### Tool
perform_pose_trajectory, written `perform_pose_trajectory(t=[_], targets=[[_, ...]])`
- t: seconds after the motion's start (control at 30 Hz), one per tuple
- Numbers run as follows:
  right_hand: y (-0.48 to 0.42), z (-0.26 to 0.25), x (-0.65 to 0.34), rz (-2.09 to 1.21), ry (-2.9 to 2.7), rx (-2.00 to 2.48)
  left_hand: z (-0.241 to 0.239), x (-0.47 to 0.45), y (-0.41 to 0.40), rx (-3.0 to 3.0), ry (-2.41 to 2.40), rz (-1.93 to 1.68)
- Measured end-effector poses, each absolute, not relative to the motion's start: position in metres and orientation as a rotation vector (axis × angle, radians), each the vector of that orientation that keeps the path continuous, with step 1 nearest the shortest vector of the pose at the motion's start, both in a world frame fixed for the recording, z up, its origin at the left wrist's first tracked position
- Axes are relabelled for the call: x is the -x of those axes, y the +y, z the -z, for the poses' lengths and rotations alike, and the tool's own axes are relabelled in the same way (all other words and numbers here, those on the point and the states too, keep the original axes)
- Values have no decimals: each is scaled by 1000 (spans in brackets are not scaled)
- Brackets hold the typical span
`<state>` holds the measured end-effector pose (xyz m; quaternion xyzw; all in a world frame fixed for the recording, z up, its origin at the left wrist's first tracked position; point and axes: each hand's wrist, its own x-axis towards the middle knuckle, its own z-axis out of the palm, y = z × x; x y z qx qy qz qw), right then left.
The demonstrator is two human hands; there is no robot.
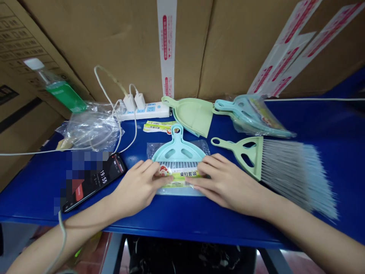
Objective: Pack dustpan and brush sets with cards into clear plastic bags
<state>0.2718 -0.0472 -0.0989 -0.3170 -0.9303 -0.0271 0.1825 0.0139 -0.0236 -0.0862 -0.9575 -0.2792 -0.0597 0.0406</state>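
A light-blue mini brush and dustpan set (179, 152) lies in a clear plastic bag on the blue table (199, 217), with a yellow-green label card (182, 176) across its front. My left hand (139, 186) presses the left end of the card with its fingertips. My right hand (225, 182) rests flat on the right end of the card and bag. Fingers of both hands are spread and lie on top of the packet.
A green brush (273, 163) lies to the right, a green dustpan (194, 114) behind, a bagged blue set (253, 114) at back right. A phone (94, 180), crumpled plastic bags (91, 129), a power strip (145, 110), a bottle (59, 89) and cardboard boxes surround.
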Motion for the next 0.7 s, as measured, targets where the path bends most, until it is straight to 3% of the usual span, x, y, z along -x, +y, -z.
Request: perform_pose_trajectory(t=[0.7], targets=[[-39,72,-306,-450,-2734,960,72,3,-6,3073,-1000,264]])
